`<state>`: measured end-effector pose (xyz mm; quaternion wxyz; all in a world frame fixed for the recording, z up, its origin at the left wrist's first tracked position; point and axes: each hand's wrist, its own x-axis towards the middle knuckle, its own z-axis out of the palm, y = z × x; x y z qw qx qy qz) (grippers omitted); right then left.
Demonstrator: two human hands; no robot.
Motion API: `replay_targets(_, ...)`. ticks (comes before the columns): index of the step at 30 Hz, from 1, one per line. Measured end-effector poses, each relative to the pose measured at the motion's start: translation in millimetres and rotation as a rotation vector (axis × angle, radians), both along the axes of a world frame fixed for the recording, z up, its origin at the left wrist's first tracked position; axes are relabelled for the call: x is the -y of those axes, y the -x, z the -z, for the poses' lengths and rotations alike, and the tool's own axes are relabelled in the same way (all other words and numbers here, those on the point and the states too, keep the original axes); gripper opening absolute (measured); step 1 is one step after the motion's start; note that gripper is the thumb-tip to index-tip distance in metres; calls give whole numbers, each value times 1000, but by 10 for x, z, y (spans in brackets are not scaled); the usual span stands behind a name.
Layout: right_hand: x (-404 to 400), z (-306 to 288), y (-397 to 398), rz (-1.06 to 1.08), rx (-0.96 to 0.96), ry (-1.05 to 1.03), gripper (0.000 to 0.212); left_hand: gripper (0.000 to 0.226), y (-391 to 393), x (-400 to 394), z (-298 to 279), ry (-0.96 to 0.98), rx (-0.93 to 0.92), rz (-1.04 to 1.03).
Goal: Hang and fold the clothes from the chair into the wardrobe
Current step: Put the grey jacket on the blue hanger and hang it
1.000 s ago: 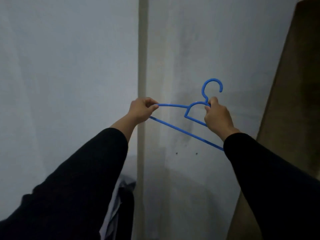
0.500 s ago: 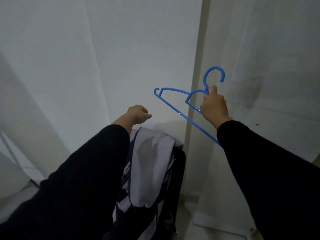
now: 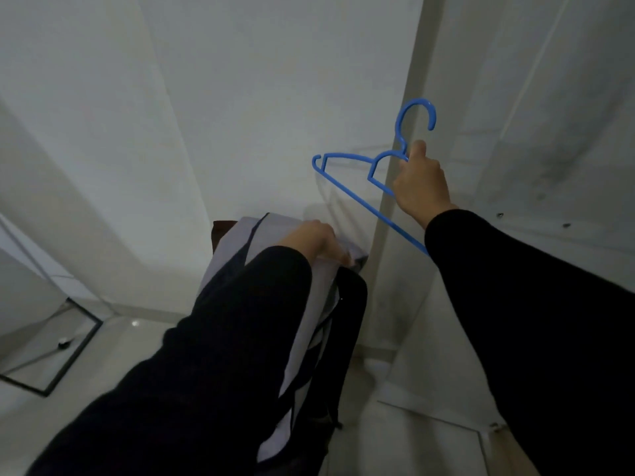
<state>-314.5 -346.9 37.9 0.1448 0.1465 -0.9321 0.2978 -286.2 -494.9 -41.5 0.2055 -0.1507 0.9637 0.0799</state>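
A blue plastic hanger (image 3: pixel 347 180) is held up in front of the white wall, hook upward, by my right hand (image 3: pixel 421 185), which grips it just below the hook. Below it, a pale lilac garment with dark trim (image 3: pixel 237 245) lies draped over the back of a dark chair (image 3: pixel 347 324). My left hand (image 3: pixel 311 240) rests on top of that garment with its fingers curled onto the fabric at the chair's top edge. Both my arms are in black sleeves, and the left sleeve hides much of the garment.
A white wall corner with a pale vertical post (image 3: pixel 405 139) runs behind the hanger. A white panel (image 3: pixel 536 132) with dark smudges stands to the right. On the light floor at lower left lies a black-framed square (image 3: pixel 51 359).
My left hand let go of the hanger and dropped onto the garment on the chair. My view swung left and down, bringing the chair and floor in. The right hand keeps the hanger raised.
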Motion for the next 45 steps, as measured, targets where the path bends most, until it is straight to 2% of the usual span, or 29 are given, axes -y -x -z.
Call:
replay_targets(2, 18, 25, 125, -4, 2, -18, 25, 100, 122, -19, 114, 73, 50, 7)
replay_targets(4, 38, 54, 219, -8, 1, -38, 25, 90, 168, -32, 139, 81, 67, 4)
replay_targets(9, 156, 101, 256, -39, -5, -42, 26, 39, 156, 137, 100, 115, -210, 24)
replay_targets(16, 317, 24, -68, -78, -11, 4, 24, 25, -416, 761, 2, 10, -478, -155)
replay_targets(24, 439, -42, -734, -102, -43, 27, 24, 29, -1279, 1307, 138, 128, -382, -211)
replay_targets(28, 417, 39, -996, -80, -23, 10, 23, 39, -1602, 1406, 266, 72, -329, -331)
replay_targets(30, 425, 85, -1102, -61, -9, -3, 24, 46, -1660, 1316, 260, -19, -332, -335)
replay_targets(33, 440, 143, -1200, -52, 9, -25, 24, 47, -1601, 1088, 311, -156, -327, -209)
replay_targets(37, 357, 173, -1187, -20, 37, -40, 26, 56, -1382, 714, 481, -238, -285, -89)
replay_targets(42, 168, 162, -916, 43, 23, -27, 29, 68, -1037, 356, 559, -123, -506, 8)
replay_targets(45, 82, 166, -732, 44, 23, -11, 34, 74, -767, 191, 497, -35, -511, 30)
